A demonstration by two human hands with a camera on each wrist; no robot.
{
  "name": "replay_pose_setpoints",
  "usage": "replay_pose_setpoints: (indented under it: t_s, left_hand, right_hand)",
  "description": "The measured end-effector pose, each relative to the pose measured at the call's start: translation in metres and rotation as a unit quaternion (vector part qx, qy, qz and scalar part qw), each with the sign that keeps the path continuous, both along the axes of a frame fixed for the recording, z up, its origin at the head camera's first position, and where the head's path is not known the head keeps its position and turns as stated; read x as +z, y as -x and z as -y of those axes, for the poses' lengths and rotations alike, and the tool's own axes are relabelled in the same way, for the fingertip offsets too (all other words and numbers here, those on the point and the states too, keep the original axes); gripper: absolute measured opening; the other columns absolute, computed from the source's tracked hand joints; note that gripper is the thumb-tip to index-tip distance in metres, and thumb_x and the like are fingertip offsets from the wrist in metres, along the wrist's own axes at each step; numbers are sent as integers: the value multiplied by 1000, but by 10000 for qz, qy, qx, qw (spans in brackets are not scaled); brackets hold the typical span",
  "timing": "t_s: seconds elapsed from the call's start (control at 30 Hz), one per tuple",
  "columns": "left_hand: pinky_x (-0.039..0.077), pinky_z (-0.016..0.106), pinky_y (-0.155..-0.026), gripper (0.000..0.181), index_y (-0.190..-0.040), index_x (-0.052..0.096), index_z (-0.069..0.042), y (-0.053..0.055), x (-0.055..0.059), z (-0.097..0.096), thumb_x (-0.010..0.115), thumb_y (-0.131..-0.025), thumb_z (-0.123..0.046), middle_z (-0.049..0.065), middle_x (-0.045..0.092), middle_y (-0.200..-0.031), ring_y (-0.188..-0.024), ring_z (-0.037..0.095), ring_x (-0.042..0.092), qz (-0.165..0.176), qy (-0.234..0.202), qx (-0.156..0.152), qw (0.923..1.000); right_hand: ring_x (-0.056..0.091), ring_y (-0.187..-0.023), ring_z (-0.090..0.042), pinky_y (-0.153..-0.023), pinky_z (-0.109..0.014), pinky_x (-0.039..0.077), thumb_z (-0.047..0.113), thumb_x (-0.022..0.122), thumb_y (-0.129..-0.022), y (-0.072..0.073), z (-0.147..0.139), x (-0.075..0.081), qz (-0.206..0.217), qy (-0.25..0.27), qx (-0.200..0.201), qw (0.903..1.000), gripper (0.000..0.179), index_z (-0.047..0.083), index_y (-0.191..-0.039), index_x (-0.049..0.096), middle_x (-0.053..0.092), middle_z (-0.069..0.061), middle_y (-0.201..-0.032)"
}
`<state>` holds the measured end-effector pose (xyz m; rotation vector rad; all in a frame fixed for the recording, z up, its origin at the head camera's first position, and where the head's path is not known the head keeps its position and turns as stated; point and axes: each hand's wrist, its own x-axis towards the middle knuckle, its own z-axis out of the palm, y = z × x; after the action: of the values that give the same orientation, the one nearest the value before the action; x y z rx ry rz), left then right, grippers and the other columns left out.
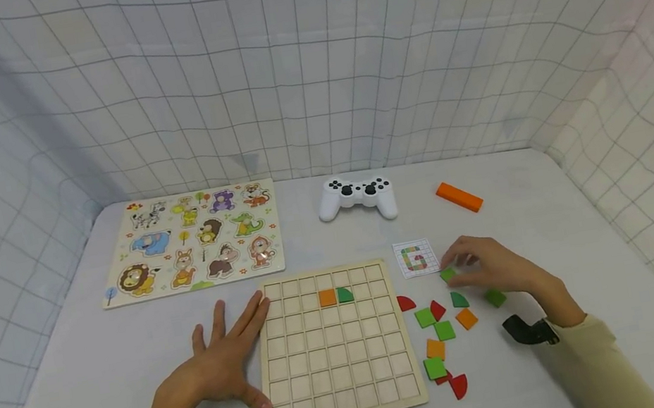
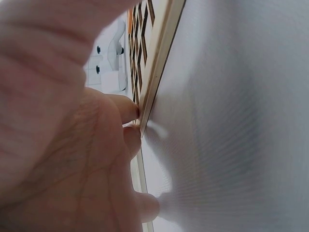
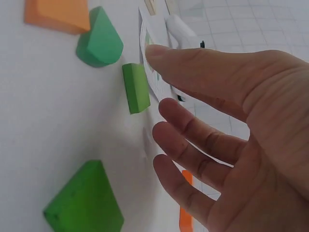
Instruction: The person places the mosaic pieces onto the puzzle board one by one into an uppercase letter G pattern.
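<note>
White table (image 1: 102, 368), grid-patterned cloth walls behind. Landmark: wooden grid board (image 1: 335, 349) at centre. Left hand (image 1: 224, 363) flat at board's left edge, fingers spread straight, fingertips (image 2: 129, 108) touching edge, holding nothing. Right hand (image 1: 492, 270) right of board, fingers loosely bent and apart over green square tile (image 1: 448, 275); actual contact cannot be told. Tile flat on table, just below pattern card (image 1: 417, 257); no long axis. Orange square (image 1: 327, 297) and green quarter-round (image 1: 345, 294) sit in board's second row.

- white table (image 1: 102, 368) carries everything
- wooden grid board (image 1: 335, 352) lies on it, near the front
- animal puzzle (image 1: 194, 240) behind-left of the board
- white controller (image 1: 357, 197) behind it
- pattern card (image 1: 416, 258) and loose coloured tiles (image 1: 443, 332) just right of it
- orange block (image 1: 459, 197) far behind-right
</note>
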<state>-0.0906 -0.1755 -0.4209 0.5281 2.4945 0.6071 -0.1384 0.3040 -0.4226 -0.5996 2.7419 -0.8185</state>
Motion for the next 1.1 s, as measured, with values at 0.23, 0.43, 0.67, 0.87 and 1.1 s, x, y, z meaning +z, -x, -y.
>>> replay_pose_setpoints:
  t_s: [0.23, 0.43, 0.67, 0.87, 1.1]
  left_hand:
    - [-10, 84, -100, 153, -163, 3, -16, 0, -2, 1, 94, -46, -53, 9, -9, -170, -143, 60, -23, 17, -103, -15, 9999]
    - [-11, 83, -100, 152, -163, 4, -16, 0, -3, 2, 94, -46, -52, 7, -10, -170, -143, 60, -24, 12, -209, -28, 9998]
    - [-10, 84, -100, 153, -163, 4, -16, 0, -1, 1, 95, -45, -53, 8, -9, -170, -143, 61, -22, -9, -143, -4, 9999]
    - [-10, 84, -100, 153, -163, 4, -16, 0, -1, 1, 95, -45, -53, 9, -8, -170, -143, 61, -22, 3, -164, 10, 9999]
    - [-9, 84, -100, 153, -163, 5, -16, -1, 0, 0, 95, -45, -53, 9, -8, -170, -143, 61, -22, -7, -136, 15, 9999]
  right_hand:
    - [56, -96, -15, -92, -39, 53, 21, 82, -84, 1, -5, -4, 166, 48, -53, 9998, 30, 17, -111, 70, 66, 6, -107]
    - [56, -95, -15, -92, -38, 52, 18, 82, -84, 1, -6, -4, 249, 28, 8, 9997, 29, 18, -110, 70, 67, 6, -107]
    - [58, -95, -14, -93, -36, 52, 12, 81, -84, 3, -6, -2, 147, -40, 109, 9998, 27, 17, -108, 71, 68, 6, -106]
    - [56, -92, -13, -87, -30, 52, 14, 81, -84, 3, -6, -5, 50, -79, 47, 9999, 26, 17, -107, 71, 67, 7, -102]
    - [59, -94, -14, -87, -34, 53, 17, 80, -85, 3, -4, -6, -13, -275, 26, 9996, 25, 14, -109, 71, 68, 4, -104]
